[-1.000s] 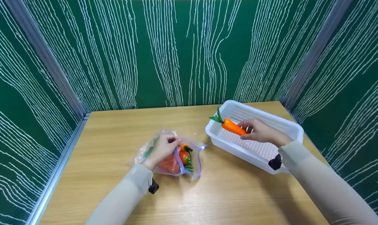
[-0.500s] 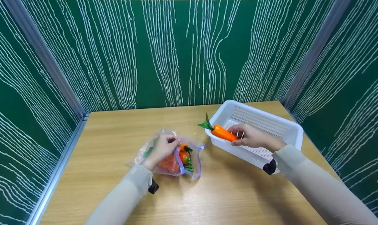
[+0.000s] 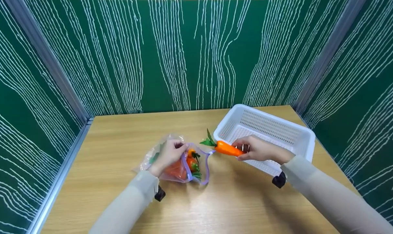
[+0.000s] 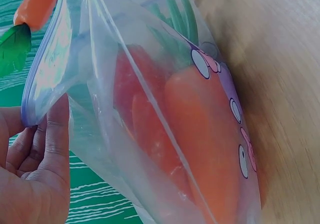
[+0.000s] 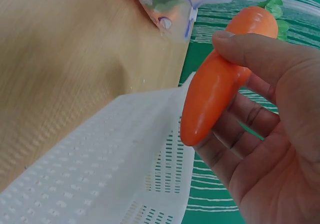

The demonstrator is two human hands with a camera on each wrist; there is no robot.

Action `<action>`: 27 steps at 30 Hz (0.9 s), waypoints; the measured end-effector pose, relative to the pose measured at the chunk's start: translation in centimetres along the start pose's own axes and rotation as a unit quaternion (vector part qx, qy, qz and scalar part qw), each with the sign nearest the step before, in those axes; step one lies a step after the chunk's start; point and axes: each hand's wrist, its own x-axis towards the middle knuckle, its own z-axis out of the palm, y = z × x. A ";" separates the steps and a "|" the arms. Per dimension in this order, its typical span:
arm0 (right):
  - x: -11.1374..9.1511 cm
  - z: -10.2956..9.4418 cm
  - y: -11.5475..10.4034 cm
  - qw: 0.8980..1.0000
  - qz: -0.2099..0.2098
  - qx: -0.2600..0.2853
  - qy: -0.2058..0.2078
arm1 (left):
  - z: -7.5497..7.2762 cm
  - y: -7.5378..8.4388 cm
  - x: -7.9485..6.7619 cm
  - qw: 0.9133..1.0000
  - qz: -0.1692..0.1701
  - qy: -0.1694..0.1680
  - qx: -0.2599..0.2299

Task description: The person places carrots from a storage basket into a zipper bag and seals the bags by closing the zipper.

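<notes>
My right hand (image 3: 263, 150) holds an orange carrot (image 3: 227, 148) with green leaves, gripped near its tapered end. The leafy end points left, toward the mouth of a clear zip bag (image 3: 206, 169) with a purple seal. With thumb and fingers, my left hand (image 3: 170, 154) pinches the bag's upper edge, and the mouth gapes to the right. Through the plastic in the left wrist view show another carrot (image 4: 200, 134) with green stalks and a red piece (image 4: 140, 103) whose kind is unclear. In the right wrist view, thumb and fingers wrap round the held carrot (image 5: 212, 91).
A white perforated basket (image 3: 264, 114) stands at the table's back right, below and beside my right hand. Both lie on a wooden table (image 3: 125, 126). Green walls (image 3: 190, 58) with white wavy lines enclose it at the back and sides.
My right hand has carried the carrot from above the basket leftward and nearer, past its rim toward the bag. The left hand and bag have stayed in place.
</notes>
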 end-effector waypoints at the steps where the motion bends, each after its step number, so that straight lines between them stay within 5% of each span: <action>1: 0.0 0.1 -0.1 1.000 -0.001 -0.003 -0.004 | 0.0 0.0 0.0 1.000 -0.002 0.000 -0.003; 15: 0.2 1.8 -0.8 0.998 0.000 -0.029 -0.058 | 0.1 0.1 -0.1 1.000 -0.030 -0.001 0.004; 27: 0.7 3.6 -1.0 0.996 -0.003 -0.056 -0.069 | 0.1 0.2 0.0 1.000 -0.004 0.011 0.017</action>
